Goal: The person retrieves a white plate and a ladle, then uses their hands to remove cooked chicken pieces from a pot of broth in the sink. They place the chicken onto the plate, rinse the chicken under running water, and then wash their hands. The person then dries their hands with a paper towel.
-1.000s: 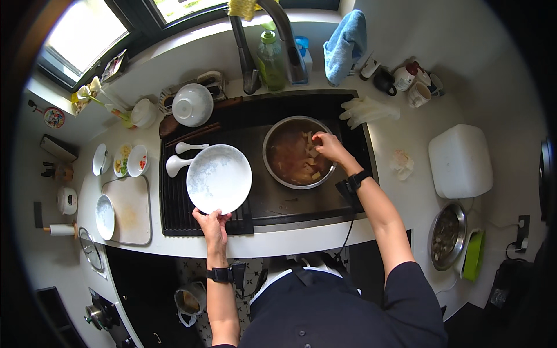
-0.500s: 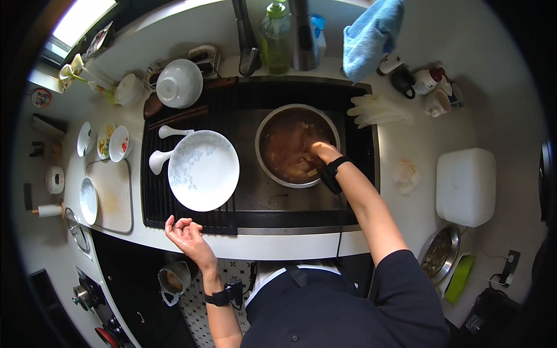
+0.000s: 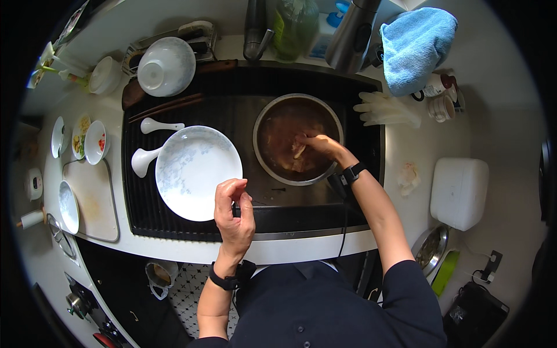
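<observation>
Two hands are placed apart: the left hand (image 3: 235, 213) is held empty and loosely curled over the near right edge of a blue-grey-patterned plate (image 3: 191, 165) (whether the rim is touched cannot be told), while pale pieces (image 3: 299, 149) are pinched in the close-set fingers of the right hand (image 3: 324, 145), inside a steel bowl (image 3: 255, 139) of reddish-brown liquid (image 3: 278, 136). A light pinch is advised, with drips let fall within the bowl. Farther left, red bits (image 3: 101, 142) are contained in a white bowl (image 3: 91, 149), yellow and green bits (image 3: 80, 139) in a dish (image 3: 79, 157) beside it, and beyond the plate an upturned bowl (image 3: 166, 66) is set.
</observation>
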